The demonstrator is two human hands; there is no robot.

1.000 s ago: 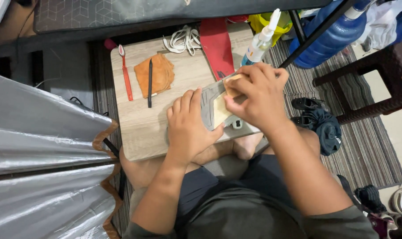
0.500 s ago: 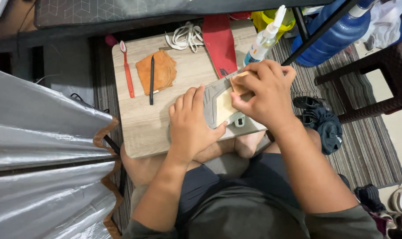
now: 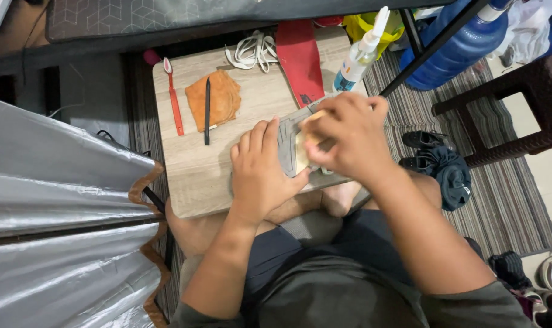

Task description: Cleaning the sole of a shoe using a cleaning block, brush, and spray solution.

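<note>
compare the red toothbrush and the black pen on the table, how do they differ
The red toothbrush is longer and lies on the bare wooden table; the black pen is shorter, thinner, and rests mostly across the orange cloth. The toothbrush has a white head; the pen is dark throughout. Both lie roughly parallel, untouched by either hand.

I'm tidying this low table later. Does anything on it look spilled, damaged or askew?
Nothing stands out. The spray bottle stands upright, the red toothbrush and black tool lie straight, and both hands, left hand and right hand, rest on the grey piece; no spill shows.

Pen (image 3: 207,110) on cloth (image 3: 215,100) (perhaps leather)
</note>
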